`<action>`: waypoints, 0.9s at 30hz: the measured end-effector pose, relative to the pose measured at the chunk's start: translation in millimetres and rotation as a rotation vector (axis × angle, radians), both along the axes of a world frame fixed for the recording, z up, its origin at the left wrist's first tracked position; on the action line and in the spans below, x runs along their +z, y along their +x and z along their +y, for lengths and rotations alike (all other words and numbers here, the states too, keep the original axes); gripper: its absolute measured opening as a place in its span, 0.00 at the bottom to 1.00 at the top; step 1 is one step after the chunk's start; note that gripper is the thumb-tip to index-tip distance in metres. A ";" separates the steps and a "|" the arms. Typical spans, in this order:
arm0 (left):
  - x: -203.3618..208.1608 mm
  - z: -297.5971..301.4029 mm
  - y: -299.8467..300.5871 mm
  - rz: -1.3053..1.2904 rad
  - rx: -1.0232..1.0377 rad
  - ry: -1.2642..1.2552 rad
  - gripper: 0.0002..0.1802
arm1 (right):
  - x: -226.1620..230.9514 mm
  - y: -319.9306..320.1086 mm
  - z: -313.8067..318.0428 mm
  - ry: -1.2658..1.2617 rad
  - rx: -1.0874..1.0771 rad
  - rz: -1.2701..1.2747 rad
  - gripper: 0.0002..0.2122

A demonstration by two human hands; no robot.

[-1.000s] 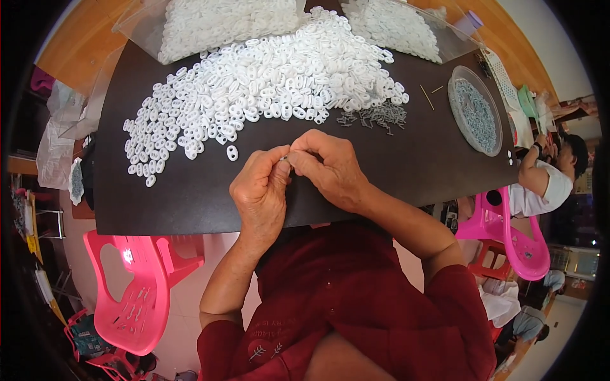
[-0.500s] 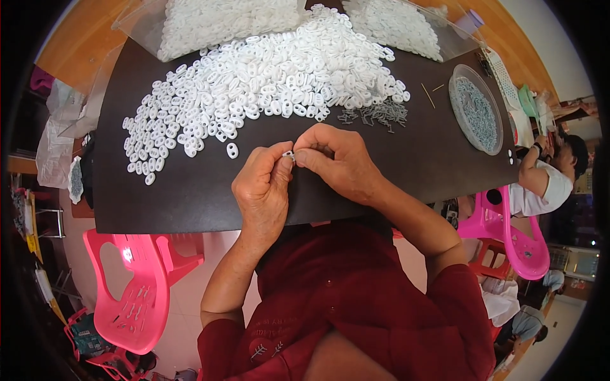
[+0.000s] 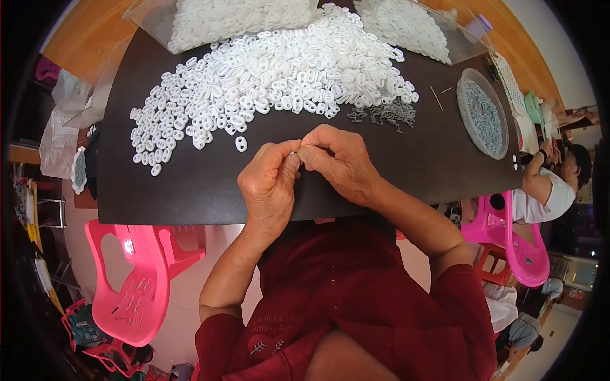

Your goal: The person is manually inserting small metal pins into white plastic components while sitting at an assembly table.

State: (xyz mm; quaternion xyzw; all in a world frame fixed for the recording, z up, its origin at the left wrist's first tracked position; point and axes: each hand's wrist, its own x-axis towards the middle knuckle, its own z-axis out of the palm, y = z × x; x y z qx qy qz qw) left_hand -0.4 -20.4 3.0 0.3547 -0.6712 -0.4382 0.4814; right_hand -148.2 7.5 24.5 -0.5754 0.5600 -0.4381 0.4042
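Observation:
My left hand (image 3: 268,181) pinches a small white oval piece (image 3: 293,153) between thumb and forefinger, over the front part of the dark table. Most of that piece is hidden by the fingertips. Right against it, my right hand (image 3: 343,162) has its thumb and forefinger pressed together; what they grip is too small and covered to name. Just beyond the hands lies one loose white oval piece with two holes (image 3: 241,144). A large heap of such white pieces (image 3: 273,70) spreads behind it. Beside the heap's right end is a little pile of grey pins (image 3: 384,114).
A clear round tray (image 3: 505,136) of grey-blue pins stands at the right, with a thin stick (image 3: 436,98) left of it. Clear bins of white pieces (image 3: 244,22) line the back. Pink chairs (image 3: 133,298) flank the table; a person (image 3: 549,184) sits at the far right.
The view has shifted slightly, so the table and its contents appear a little to the right. The white piece shows less between my fingertips; both hands keep their pinch.

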 end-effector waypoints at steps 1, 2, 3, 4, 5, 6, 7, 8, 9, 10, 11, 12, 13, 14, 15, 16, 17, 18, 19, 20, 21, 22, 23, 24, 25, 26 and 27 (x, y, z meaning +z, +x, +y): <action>-0.5 0.1 0.5 0.042 -0.003 0.048 0.07 | -0.5 1.2 -0.6 -0.014 -0.003 0.014 0.06; -1.4 0.4 0.5 0.040 0.003 0.046 0.07 | -0.5 2.2 -1.1 -0.029 -0.006 0.027 0.06; -2.4 0.8 -0.1 0.063 0.000 0.078 0.07 | -0.2 2.4 -1.4 -0.031 -0.001 0.025 0.06; -2.5 1.1 0.0 0.086 -0.005 0.111 0.08 | 0.3 2.1 -1.6 -0.044 0.001 0.025 0.06; -1.5 1.4 0.4 0.084 -0.002 0.109 0.08 | 0.7 2.1 -2.0 -0.057 0.002 0.025 0.06; -0.1 1.8 0.9 0.094 -0.001 0.131 0.07 | 0.5 2.6 -2.5 -0.058 0.004 0.024 0.06; 1.6 1.7 0.1 0.106 -0.003 0.153 0.07 | 0.5 1.6 -2.8 -0.045 0.011 0.033 0.06; 2.9 1.2 0.1 0.108 -0.006 0.151 0.07 | 0.8 0.4 -3.2 -0.031 0.018 0.042 0.06; 4.0 0.3 0.7 0.117 -0.026 0.191 0.08 | 2.2 -1.4 -4.0 -0.032 0.015 0.044 0.06; 4.4 -0.1 1.8 0.124 -0.043 0.232 0.09 | 3.6 -2.4 -5.5 -0.064 0.023 0.065 0.05; 4.3 0.3 2.0 0.124 -0.043 0.232 0.09 | 4.3 -3.4 -6.3 -0.096 0.032 0.086 0.04; 4.0 0.9 2.1 0.119 -0.032 0.251 0.09 | 4.3 -4.8 -6.1 -0.096 0.032 0.086 0.04; 3.8 2.1 2.1 0.114 -0.020 0.271 0.09 | 4.7 -6.6 -5.1 -0.102 -0.008 0.075 0.04; 3.5 2.2 1.2 0.115 -0.018 0.272 0.09 | 4.8 -7.2 -4.5 -0.109 -0.047 0.063 0.04; 3.2 1.5 -0.1 0.114 -0.001 0.245 0.08 | 5.0 -6.4 -4.5 -0.108 -0.044 0.063 0.04; 2.9 0.6 -1.3 0.113 0.013 0.216 0.07 | 5.7 -5.7 -4.6 -0.111 -0.040 0.087 0.03; 1.8 0.3 -1.2 0.115 0.013 0.216 0.07 | 6.6 -4.7 -5.0 -0.115 -0.036 0.110 0.03; 0.5 0.2 -0.6 0.094 0.020 0.176 0.07 | 7.5 -3.2 -5.7 -0.115 -0.035 0.112 0.03; -0.5 0.3 -0.3 0.073 0.028 0.136 0.07 | 8.0 -1.8 -6.2 -0.111 -0.019 0.160 0.03; -0.4 0.1 -0.1 0.074 0.028 0.136 0.07 | 8.4 -0.7 -6.7 -0.107 -0.003 0.208 0.04; -0.2 -0.2 0.0 0.066 0.019 0.133 0.07 | 7.6 -0.2 -7.0 -0.108 -0.002 0.210 0.04; 0.4 -0.3 1.0 0.057 0.013 0.129 0.07 | 5.7 0.8 -7.4 -0.121 -0.006 0.218 0.04; 0.8 -0.1 1.3 0.058 0.017 0.126 0.07 | 3.9 1.6 -7.8 -0.134 -0.010 0.227 0.04; 1.4 0.6 1.0 0.091 0.009 0.160 0.07 | 1.8 2.2 -7.7 -0.138 -0.007 0.227 0.04; 1.6 1.0 0.7 0.124 0.000 0.194 0.07 | -0.8 2.5 -7.4 -0.148 -0.009 0.203 0.04; 2.4 1.4 0.6 0.126 -0.001 0.191 0.07 | -1.4 2.1 -7.3 -0.160 -0.013 0.179 0.04; 3.5 2.1 0.2 0.143 0.005 0.213 0.07 | 0.1 0.6 -7.1 -0.164 -0.014 0.182 0.04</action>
